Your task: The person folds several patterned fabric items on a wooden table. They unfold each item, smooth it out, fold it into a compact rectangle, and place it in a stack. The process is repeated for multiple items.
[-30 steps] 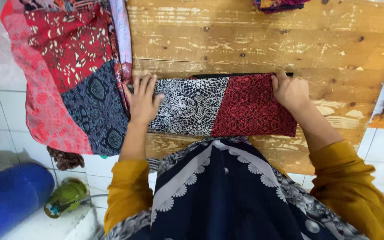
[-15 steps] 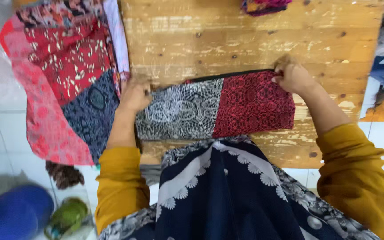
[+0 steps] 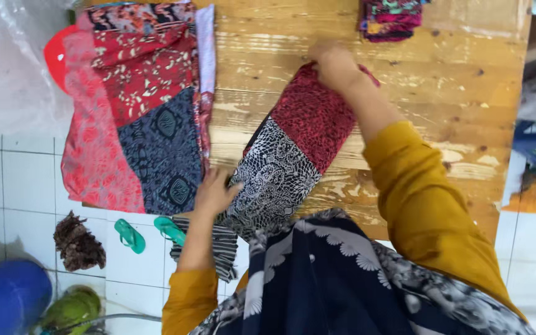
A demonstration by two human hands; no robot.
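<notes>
The right hand (image 3: 336, 65) is pinching the red end of a folded cloth (image 3: 293, 149) on the desk (image 3: 404, 80); the left hand (image 3: 214, 193), fingers spread, is pressing its black-and-white end.

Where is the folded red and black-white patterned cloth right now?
The folded cloth lies slanted mid-table, right hand at its red end, left hand at its near end.

At the wooden table's (image 3: 442, 80) left edge we see a stack of patterned red and blue fabrics (image 3: 138, 105), and a small folded pile (image 3: 391, 17) at its far edge. Down on the white tiled floor (image 3: 13, 180), green sandals (image 3: 150, 232), a brown rag (image 3: 79, 242), a blue drum (image 3: 4, 298).
</notes>
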